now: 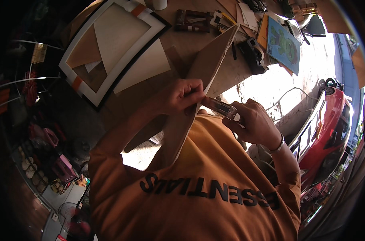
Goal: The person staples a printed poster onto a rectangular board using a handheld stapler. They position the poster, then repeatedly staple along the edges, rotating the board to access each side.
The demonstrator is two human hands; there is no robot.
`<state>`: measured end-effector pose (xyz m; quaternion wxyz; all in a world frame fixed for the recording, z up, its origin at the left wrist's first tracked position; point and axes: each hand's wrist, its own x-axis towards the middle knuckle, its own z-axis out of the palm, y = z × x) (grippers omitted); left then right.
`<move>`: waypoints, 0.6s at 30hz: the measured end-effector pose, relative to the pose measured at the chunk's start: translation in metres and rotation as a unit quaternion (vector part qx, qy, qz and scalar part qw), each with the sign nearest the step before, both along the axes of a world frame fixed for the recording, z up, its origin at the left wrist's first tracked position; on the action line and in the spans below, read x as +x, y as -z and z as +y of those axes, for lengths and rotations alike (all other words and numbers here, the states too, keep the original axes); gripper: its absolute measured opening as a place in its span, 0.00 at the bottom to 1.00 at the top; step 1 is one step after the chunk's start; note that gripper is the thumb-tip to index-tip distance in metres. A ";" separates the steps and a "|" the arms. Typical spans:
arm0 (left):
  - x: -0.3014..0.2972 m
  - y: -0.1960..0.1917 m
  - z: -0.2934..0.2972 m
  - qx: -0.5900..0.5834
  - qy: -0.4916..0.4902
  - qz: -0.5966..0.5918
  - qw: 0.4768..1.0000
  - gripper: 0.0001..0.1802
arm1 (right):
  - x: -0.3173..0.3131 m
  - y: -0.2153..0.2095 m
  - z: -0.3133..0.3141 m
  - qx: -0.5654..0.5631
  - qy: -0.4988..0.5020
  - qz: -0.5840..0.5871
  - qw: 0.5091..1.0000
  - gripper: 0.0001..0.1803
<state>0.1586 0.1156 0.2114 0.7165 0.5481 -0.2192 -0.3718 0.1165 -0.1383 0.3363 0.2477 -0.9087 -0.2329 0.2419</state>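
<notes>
With our left hand (184, 96) we pinch the edge of a brown board (206, 60), which stands tilted before our orange shirt (214, 160). In our right hand (254, 122) we grip a metal tool (223, 107), its front end at the board, close beside the left fingers. On the table (230, 78) we see a frame (131, 62), a tape dispenser (252, 56) and a blue picture (285, 44); farther right, a red car (321, 150)

A brown tabletop (230, 78) spreads ahead of the left hand's (182, 96) grip. Ahead-left of that grip lies a black-and-white frame (133, 59), overlapping a pale sheet (150, 68); farther ahead, a dark red object (192, 20) (its kind is unclear); ahead-right, a black device (252, 56) near the edge.
</notes>
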 end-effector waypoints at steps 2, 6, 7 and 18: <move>0.000 0.002 0.000 -0.006 -0.005 -0.007 1.000 0.14 | 0.002 -0.003 0.002 -0.001 -0.007 -0.010 1.000 0.14; -0.002 0.003 -0.002 0.005 -0.001 -0.015 1.000 0.13 | 0.004 -0.010 0.005 -0.035 -0.005 -0.004 0.999 0.14; -0.003 0.003 -0.004 -0.002 -0.004 -0.006 1.000 0.13 | 0.003 -0.012 0.006 -0.048 0.001 -0.001 0.999 0.14; -0.014 -0.010 -0.004 0.056 -0.059 -0.038 0.996 0.10 | -0.010 0.016 0.003 -0.003 0.060 -0.060 0.996 0.16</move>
